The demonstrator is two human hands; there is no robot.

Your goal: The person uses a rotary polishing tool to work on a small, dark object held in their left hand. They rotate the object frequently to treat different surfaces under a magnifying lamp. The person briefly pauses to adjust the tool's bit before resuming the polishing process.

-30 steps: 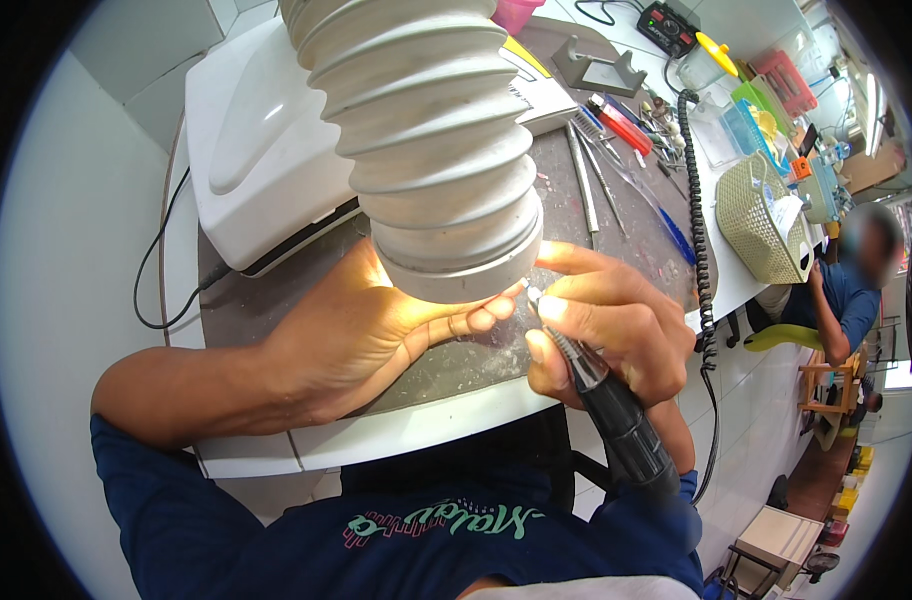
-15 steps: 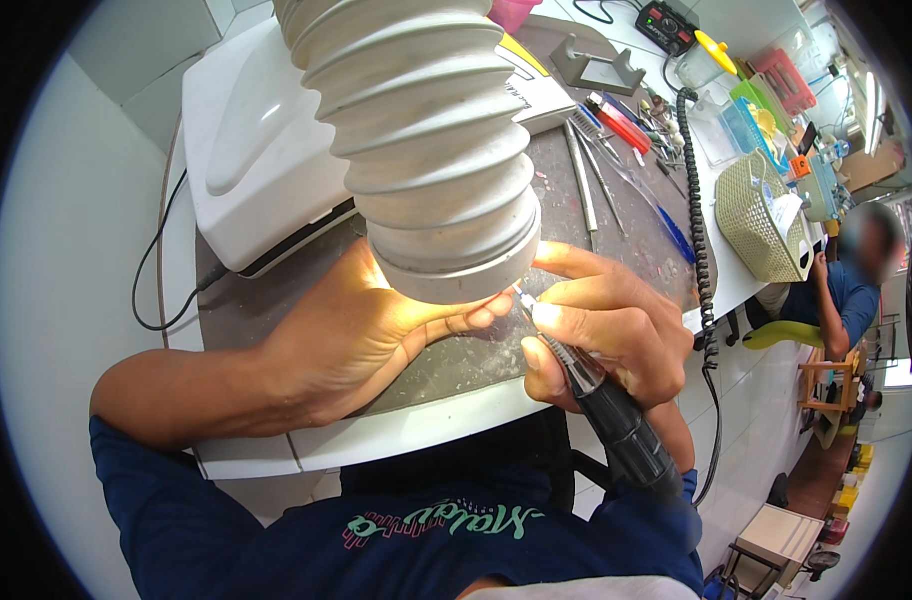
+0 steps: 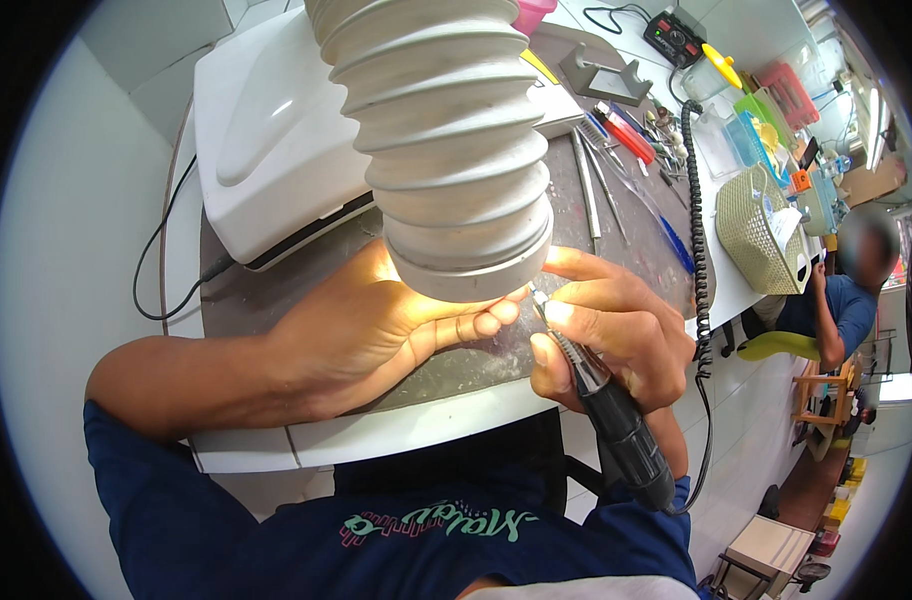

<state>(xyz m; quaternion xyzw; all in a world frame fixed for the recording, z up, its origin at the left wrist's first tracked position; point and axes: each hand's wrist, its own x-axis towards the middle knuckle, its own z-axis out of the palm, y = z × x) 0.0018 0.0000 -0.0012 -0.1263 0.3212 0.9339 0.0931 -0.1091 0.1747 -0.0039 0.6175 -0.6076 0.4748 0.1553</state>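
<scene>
My right hand (image 3: 626, 325) grips a black rotary handpiece (image 3: 616, 420) like a pen, its metal nose pointing up and left. The handpiece's tip is close beside the fingertips of my left hand (image 3: 376, 335). That left hand is closed, with its fingers bent together under the rim of a wide white corrugated suction hose (image 3: 456, 170). The hose hides its thumb and index fingertips, so whatever they pinch cannot be made out. Bright light falls on both hands beneath the hose mouth.
A white machine (image 3: 276, 130) stands at the left. Slim metal tools (image 3: 588, 190), a red lighter-like item (image 3: 631, 135) and a blue-ended tool (image 3: 671, 235) lie at right. A coiled black cord (image 3: 696, 190) runs past a woven basket (image 3: 761, 225). Another person (image 3: 851, 300) sits farther right.
The view has shifted slightly, so most things appear a little to the right. Both hands keep nearly the same pose, and the handpiece stays by the left fingertips.
</scene>
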